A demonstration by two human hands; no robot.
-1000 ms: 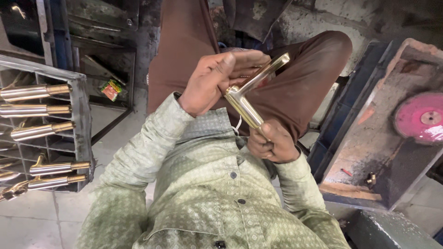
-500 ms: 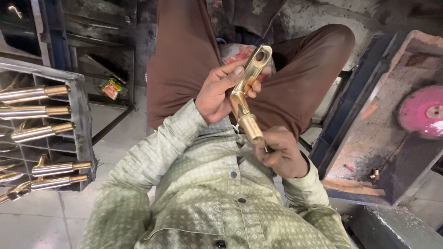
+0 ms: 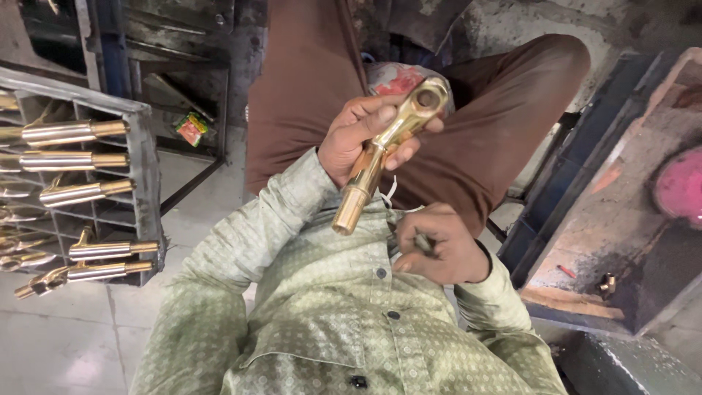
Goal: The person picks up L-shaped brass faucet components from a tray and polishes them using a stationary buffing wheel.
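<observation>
Left hand (image 3: 365, 139) fingers are wrapped closed around the brass fitting (image 3: 384, 150), with the thumb and forefinger clamped just under its ring-shaped head. The fitting is held tilted above the lap, ring end up and away, thick round end pointing down at the shirt.

Changed since half a second ago: the lower end was gripped by the right hand (image 3: 439, 252) then, and it has now been let go. The right hand has dropped just below and right of the fitting, against the shirt, fingers curled shut; whether anything small is pinched in them cannot be told. The fitting is therefore carried by the left hand alone, its lower end free.

- A small crumpled packet (image 3: 191, 129), red, green and yellow, is seen on the floor well left of the fitting.
- Further left, a grey rack (image 3: 142, 183) is loaded with similar brass pieces (image 3: 73, 133).
- Just behind the ring end, a red and white printed cloth (image 3: 395, 77) is partly visible.
- Far right of the fitting, a pink disc (image 3: 680, 186) sits on a dirty bench (image 3: 585, 241).

No readable labels or signs are noted.
</observation>
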